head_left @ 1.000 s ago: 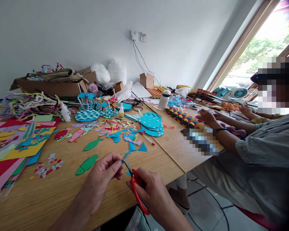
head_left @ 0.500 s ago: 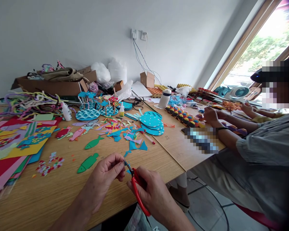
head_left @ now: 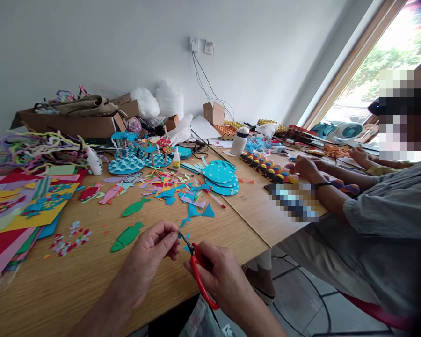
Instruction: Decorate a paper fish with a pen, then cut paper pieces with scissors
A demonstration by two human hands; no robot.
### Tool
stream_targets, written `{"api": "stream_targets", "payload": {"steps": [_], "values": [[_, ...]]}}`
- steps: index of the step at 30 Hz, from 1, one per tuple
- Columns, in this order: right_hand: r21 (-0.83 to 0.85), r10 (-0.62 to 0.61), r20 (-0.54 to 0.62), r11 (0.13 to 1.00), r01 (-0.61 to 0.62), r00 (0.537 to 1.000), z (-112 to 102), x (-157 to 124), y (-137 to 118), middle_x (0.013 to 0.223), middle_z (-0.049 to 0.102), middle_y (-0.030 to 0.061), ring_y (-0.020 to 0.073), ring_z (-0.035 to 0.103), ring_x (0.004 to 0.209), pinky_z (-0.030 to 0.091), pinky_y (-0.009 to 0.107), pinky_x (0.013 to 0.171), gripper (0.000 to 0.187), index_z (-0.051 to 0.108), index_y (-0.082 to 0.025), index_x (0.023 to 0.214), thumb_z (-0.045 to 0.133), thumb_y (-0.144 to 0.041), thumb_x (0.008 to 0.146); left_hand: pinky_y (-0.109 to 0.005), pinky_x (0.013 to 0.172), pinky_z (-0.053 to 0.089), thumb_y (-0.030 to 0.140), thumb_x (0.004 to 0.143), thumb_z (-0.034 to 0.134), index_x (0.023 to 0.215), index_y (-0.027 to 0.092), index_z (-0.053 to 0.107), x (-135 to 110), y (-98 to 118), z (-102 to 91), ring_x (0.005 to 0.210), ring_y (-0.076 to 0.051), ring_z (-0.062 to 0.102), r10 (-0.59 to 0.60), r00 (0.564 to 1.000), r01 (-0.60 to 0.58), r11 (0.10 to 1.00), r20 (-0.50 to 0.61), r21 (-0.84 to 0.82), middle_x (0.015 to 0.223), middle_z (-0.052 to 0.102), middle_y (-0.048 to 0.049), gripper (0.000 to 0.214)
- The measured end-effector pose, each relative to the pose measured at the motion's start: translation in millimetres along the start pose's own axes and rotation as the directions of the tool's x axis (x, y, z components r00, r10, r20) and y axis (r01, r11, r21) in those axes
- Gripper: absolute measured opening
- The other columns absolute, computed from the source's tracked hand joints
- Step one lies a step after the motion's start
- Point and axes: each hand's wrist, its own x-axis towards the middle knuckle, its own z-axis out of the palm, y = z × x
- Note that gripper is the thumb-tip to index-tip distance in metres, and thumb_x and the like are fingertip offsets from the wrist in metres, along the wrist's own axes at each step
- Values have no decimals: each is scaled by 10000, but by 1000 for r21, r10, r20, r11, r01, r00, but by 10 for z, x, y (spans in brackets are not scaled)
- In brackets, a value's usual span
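Red-handled scissors (head_left: 200, 283) are gripped in my right hand (head_left: 224, 285), with their blades pointing up and left toward my other hand. My left hand (head_left: 152, 257) is pinched closed at the scissor tips; whatever sits between its thumb and fingers is too small or hidden to make out. Just left of that hand a green paper fish (head_left: 127, 237) lies flat on the wooden table (head_left: 73, 290). A second green paper fish (head_left: 136, 206) rests a little farther back. Blue paper scraps (head_left: 194, 210) lie beyond the blades.
Coloured paper sheets (head_left: 61, 210) and small paper bits (head_left: 70, 239) cover the left side. Behind stand a glue bottle (head_left: 176, 159) and blue paper discs (head_left: 220, 172). A thin wooden stick (head_left: 247, 222) runs to the table edge. At right a co-worker (head_left: 365, 224) handles coloured pieces.
The view has shifted very slightly. Both my hands and the scissors keep nearly the same pose, with the blade tips still at my left fingers.
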Motion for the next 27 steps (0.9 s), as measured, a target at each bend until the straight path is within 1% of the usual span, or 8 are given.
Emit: {"api": "stream_targets", "payload": {"steps": [5, 11, 20, 24, 27], "values": [[9, 16, 5, 1000, -16, 1000, -8, 4, -5, 525, 361, -59, 80, 308, 483, 217, 195, 464, 297, 361, -196, 583, 525, -336, 787, -229, 585, 431, 341, 714, 644, 747, 185, 606, -6, -83, 4, 594, -113, 520, 10, 1000, -10, 999, -2, -49, 623, 586, 26, 165], [6, -3, -4, 1000, 3, 1000, 3, -5, -4, 520, 345, -65, 77, 291, 482, 207, 196, 465, 318, 347, -195, 576, 536, -345, 784, -224, 578, 429, 318, 674, 673, 715, 181, 609, -8, -49, 26, 575, -106, 519, 0, 1000, -2, 998, -22, -66, 607, 578, 36, 157], [-17, -4, -2, 1000, 4, 1000, -15, -24, 32, 523, 364, -65, 81, 304, 483, 215, 200, 469, 304, 370, -195, 578, 552, -338, 776, -239, 583, 428, 322, 676, 665, 701, 180, 599, -9, -31, 7, 571, -114, 520, 9, 1000, -9, 999, -23, -33, 593, 567, 34, 158], [-32, -10, -1, 999, 10, 1000, -22, -34, 37, 517, 364, -67, 80, 310, 480, 218, 198, 467, 300, 377, -194, 577, 557, -331, 774, -241, 594, 424, 336, 690, 649, 703, 187, 596, -1, -12, 1, 586, -118, 517, 21, 1000, -21, 1000, -12, -2, 602, 566, 32, 159], [-46, -5, 10, 999, 5, 1000, -25, -29, 44, 517, 360, -67, 78, 308, 480, 217, 197, 468, 302, 381, -193, 577, 564, -335, 770, -242, 576, 414, 343, 670, 653, 686, 185, 592, 6, 18, 5, 568, -120, 503, 19, 1000, -19, 999, -10, 35, 580, 554, 31, 170]]}}
